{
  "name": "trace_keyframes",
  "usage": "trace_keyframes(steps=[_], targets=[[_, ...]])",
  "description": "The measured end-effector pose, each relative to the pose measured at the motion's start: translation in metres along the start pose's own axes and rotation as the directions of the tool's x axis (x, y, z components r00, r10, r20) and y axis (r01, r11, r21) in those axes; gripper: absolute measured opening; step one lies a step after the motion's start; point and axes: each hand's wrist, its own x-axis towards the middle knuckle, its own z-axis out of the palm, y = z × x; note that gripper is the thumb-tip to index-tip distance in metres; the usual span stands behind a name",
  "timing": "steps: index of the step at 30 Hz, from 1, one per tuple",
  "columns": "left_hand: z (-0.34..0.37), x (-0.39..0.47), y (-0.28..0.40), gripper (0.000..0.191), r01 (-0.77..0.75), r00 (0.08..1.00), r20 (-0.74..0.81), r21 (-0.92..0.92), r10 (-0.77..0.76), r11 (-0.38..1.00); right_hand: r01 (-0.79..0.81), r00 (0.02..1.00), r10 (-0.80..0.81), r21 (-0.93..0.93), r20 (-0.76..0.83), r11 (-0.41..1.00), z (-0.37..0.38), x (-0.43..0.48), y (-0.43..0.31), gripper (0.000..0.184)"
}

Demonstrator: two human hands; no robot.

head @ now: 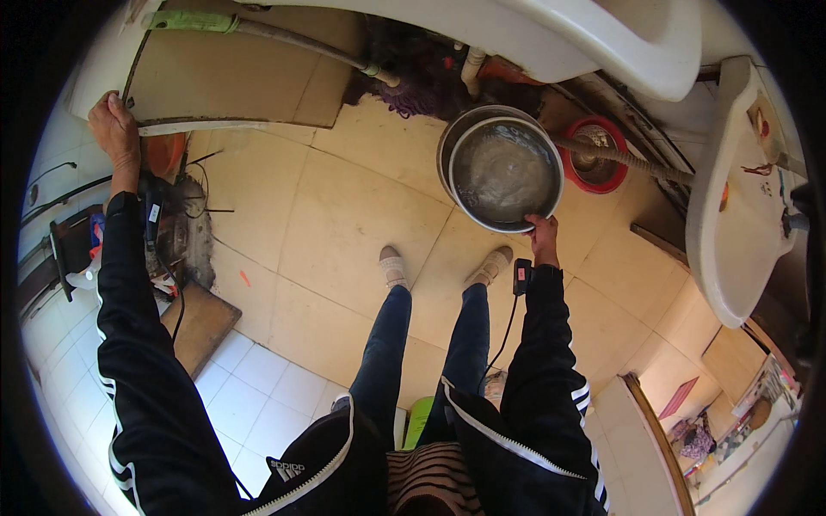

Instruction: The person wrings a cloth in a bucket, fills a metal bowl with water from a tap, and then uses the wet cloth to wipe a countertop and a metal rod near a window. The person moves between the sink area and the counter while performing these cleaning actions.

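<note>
My right hand (pixel 545 237) grips the near rim of a round metal basin (pixel 506 174), thumb over the edge. Murky grey water lies in the basin. Just behind and partly under it is a second metal vessel (pixel 446 151), mostly hidden. Out to the far left, my left hand (pixel 115 129) is curled round the edge of a pale panel (pixel 97 80), possibly a door. Its fingertips are partly hidden. A mop (pixel 303 44) with a green grip slants near that panel, its purple strands (pixel 413 100) down on the floor.
A red plastic basin (pixel 623 164) sits right of the metal basin, beneath a corrugated drain hose (pixel 632 161). A white washbasin (pixel 729 226) juts in at right, and white ceramic ware (pixel 581 39) overhangs the top. At left, a wooden board (pixel 203 326) lies by cluttered shelving (pixel 84 248).
</note>
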Motion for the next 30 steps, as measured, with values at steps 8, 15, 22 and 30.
trace_keyframes(steps=[8, 15, 22, 30], targets=[[-0.015, 0.002, 0.033, 0.028, 0.006, 1.000, 0.022, 0.040, -0.007, 0.999, 0.006, 0.990, 0.007, -0.091, 0.140, 0.996, -0.004, -0.106, -0.115, 0.023], [-0.017, 0.002, 0.036, 0.029, 0.067, 0.982, 0.172, 0.093, -0.082, 0.993, 0.028, 0.991, -0.020, -0.061, 0.132, 0.998, -0.024, -0.218, -0.227, 0.021], [-0.013, -0.003, 0.032, 0.027, 0.019, 0.998, 0.056, 0.087, -0.024, 0.996, 0.014, 0.999, -0.013, 0.036, -0.034, 0.999, -0.076, -0.320, -0.335, 0.035], [-0.009, -0.005, 0.030, 0.026, 0.022, 0.998, 0.051, 0.096, -0.027, 0.995, 0.128, 0.937, -0.086, 0.102, -0.339, 0.987, -0.164, -0.320, -0.385, 0.009]])
